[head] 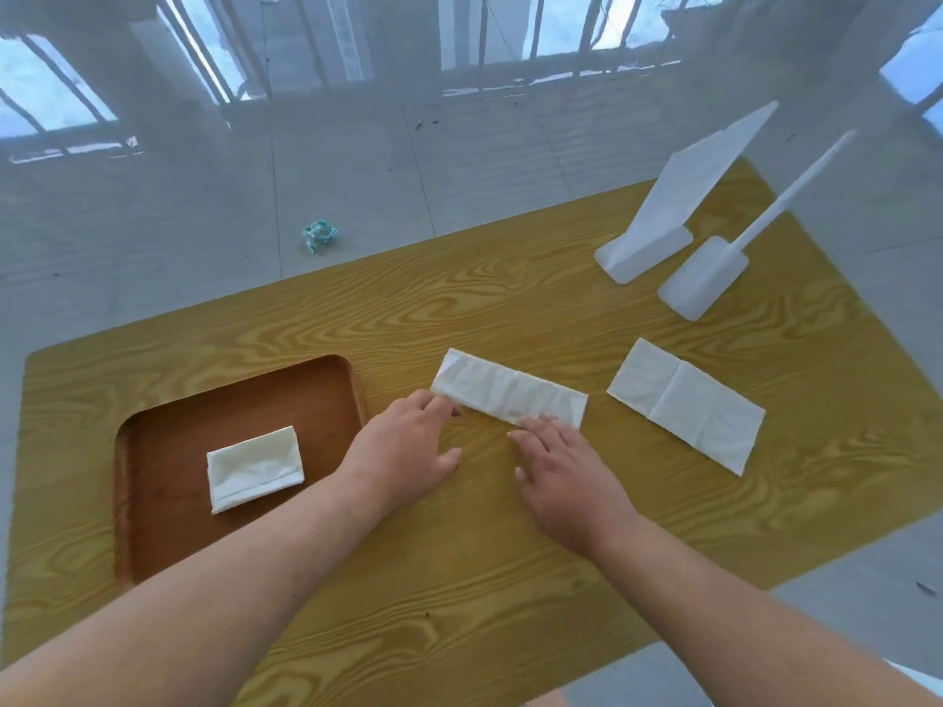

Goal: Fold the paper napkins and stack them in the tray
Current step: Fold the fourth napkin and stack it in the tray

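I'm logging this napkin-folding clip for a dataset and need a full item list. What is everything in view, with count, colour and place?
Table: 1, yellow wood grain, fills the middle of the view.
Tray: 1, brown, on the table's left side.
Folded napkin: 1, white, lying in the tray.
Long napkin strip: 1, white, table centre, under the fingertips of both hands.
Unfolded napkin: 1, white, creased, on the table to the right.
Plastic stands: 2, white, far right corner of the table.
Crumpled wrapper: 1, teal and white, on the floor beyond the table.
Left hand: 1, at the strip's left end.
Right hand: 1, at the strip's near edge.
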The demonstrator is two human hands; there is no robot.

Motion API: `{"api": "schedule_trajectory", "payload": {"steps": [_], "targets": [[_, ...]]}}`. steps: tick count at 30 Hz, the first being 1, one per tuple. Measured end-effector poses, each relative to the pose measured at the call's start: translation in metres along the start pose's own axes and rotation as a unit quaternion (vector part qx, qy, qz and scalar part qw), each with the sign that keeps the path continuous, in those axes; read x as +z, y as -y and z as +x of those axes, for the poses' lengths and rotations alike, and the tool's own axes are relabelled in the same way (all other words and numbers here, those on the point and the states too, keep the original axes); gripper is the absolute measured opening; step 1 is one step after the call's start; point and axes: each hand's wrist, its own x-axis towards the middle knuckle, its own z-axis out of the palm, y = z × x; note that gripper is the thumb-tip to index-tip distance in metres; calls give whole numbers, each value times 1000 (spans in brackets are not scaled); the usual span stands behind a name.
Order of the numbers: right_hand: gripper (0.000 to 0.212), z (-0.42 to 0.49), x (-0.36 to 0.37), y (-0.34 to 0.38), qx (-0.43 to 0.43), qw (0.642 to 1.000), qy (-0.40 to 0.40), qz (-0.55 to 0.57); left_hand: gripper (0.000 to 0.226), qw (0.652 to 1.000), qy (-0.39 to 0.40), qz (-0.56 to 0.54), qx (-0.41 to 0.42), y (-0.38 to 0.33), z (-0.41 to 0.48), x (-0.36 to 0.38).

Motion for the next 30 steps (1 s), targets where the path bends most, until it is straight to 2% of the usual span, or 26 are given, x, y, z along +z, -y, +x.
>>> {"api": "schedule_trajectory", "payload": {"steps": [4, 7, 13, 17, 20, 23, 25, 28, 29, 30], "targets": [[52, -31, 14, 9, -51, 998, 23, 13, 65, 998, -3, 66, 5, -10, 3, 6], [53, -46, 18, 7, -73, 997, 27, 15, 70, 993, 28, 108, -28, -12, 3, 12], [57, -45, 16, 2, -45, 999, -5, 23, 45, 987, 51, 144, -54, -10, 5, 10], [56, -42, 17, 3, -39, 999, 1, 11, 19, 987, 88, 24, -136, -9, 5, 0], [54, -41, 15, 8, -42, 999, -19, -2, 22, 981, 91, -39, -168, -6, 7, -10], [50, -39, 14, 14, -42, 998, -34, -16, 22, 967, 67, -151, -195, -10, 11, -18], [49, -37, 12, 16, -48, 998, -35, -9, 24, 943, 52, -267, -192, -15, 14, -19], [44, -36, 9, 16, -47, 997, -54, 9, 43, 865, 107, -462, -166, -30, 17, -19], [39, -37, 8, 15, -36, 997, -72, 12, 45, 853, 108, -483, -163, -34, 18, -17], [35, -37, 7, 14, -14, 996, -92, 16, 40, 859, 93, -475, -165, -37, 18, -13]]}}
